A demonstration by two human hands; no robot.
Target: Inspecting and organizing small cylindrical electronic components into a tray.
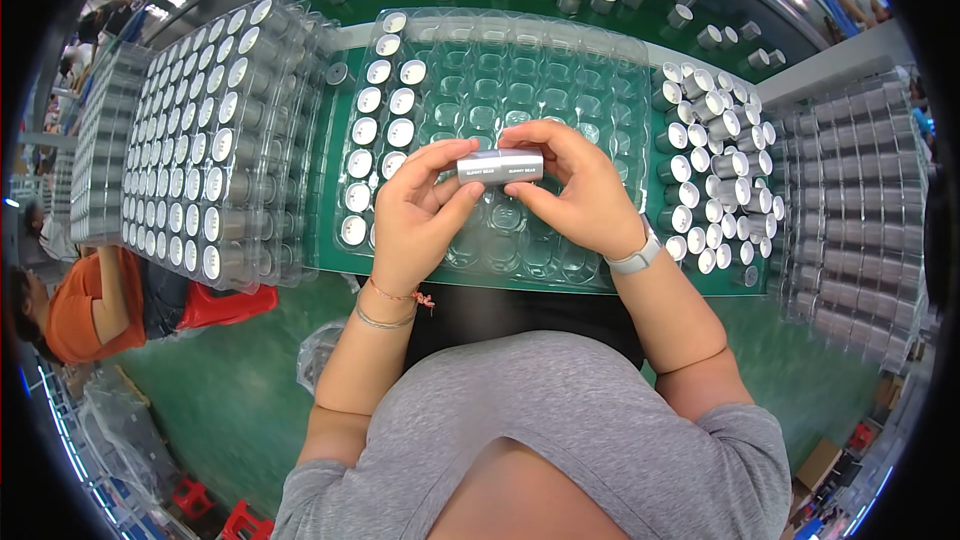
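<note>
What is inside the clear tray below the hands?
The tray holds white-topped cylinders along its left side. Whatever the left hand and right hand cover cannot be seen.

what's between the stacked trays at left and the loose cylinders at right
In the head view, a clear tray lies there, white-topped cylinders in its left columns; left hand and right hand hold silver cylinders above it.

Below us spreads a glossy green floor [250, 380]. We see red stools [245, 522] at lower left, a cardboard box [817, 465] at lower right, and white strip lights [72, 452] curving along the left rim.
</note>
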